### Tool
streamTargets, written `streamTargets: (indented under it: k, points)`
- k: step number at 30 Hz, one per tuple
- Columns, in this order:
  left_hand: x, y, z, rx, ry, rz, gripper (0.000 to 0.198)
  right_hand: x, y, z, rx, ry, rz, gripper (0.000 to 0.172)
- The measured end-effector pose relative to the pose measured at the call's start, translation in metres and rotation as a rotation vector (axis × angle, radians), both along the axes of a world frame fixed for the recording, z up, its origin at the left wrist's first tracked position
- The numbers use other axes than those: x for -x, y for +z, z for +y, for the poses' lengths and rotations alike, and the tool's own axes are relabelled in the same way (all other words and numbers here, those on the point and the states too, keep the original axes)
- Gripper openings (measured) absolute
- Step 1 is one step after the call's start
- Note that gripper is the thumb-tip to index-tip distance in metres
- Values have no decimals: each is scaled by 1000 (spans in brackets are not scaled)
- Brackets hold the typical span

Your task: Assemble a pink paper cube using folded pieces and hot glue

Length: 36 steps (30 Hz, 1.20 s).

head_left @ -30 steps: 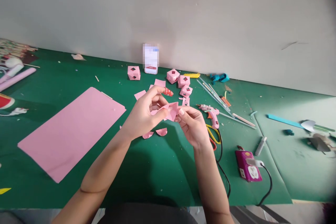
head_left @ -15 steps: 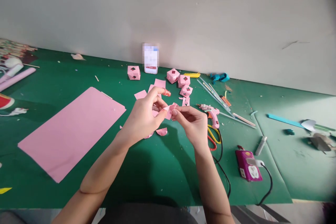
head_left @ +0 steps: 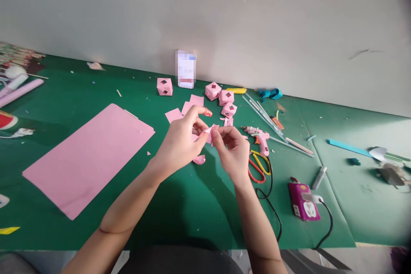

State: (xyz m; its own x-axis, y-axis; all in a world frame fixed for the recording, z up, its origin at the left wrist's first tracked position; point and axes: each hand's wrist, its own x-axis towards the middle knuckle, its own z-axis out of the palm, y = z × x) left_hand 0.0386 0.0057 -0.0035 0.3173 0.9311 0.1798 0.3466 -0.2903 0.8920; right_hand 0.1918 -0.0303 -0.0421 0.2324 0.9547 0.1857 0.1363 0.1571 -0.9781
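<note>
Between both hands is a small folded piece of pink paper (head_left: 211, 131). My left hand (head_left: 181, 137) pinches its left side with thumb and fingers; the index finger is raised, with a red patterned wrap on its tip. My right hand (head_left: 233, 150) grips the right side between thumb and fingertips. Pink paper squares (head_left: 175, 115) lie behind the left hand, and a curved pink scrap (head_left: 199, 159) lies beneath it. Past the hands stand several folded pink paper shapes with diamond openings, among them one paper ball (head_left: 229, 110) close to the right hand.
Large pink sheets (head_left: 90, 158) lie to the left. A pink glue gun (head_left: 260, 138) and scissors (head_left: 259, 167) are right of my hands, near a purple power adapter (head_left: 303, 201) with a black cord. A phone (head_left: 186, 68) leans against the wall.
My right hand has shifted slightly left, and its thumb now presses higher on the pink paper. The left hand keeps its pinch. The view has moved a little.
</note>
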Motion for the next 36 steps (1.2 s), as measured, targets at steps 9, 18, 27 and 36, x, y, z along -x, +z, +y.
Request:
streamTargets:
  k: [9, 18, 27, 36]
  points:
    - [-1, 3, 1, 83, 0, -51, 29, 0, 1, 0, 59, 5, 21, 24]
    - [5, 9, 4, 150, -11, -122, 31, -18, 11, 2, 86, 270, 78, 40]
    - [6, 3, 4, 234, -105, -33, 31, -17, 8, 2, -42, 242, -362, 33]
    - [12, 7, 4, 180, -88, -108, 48, -25, 4, 6, -99, -100, -354, 33]
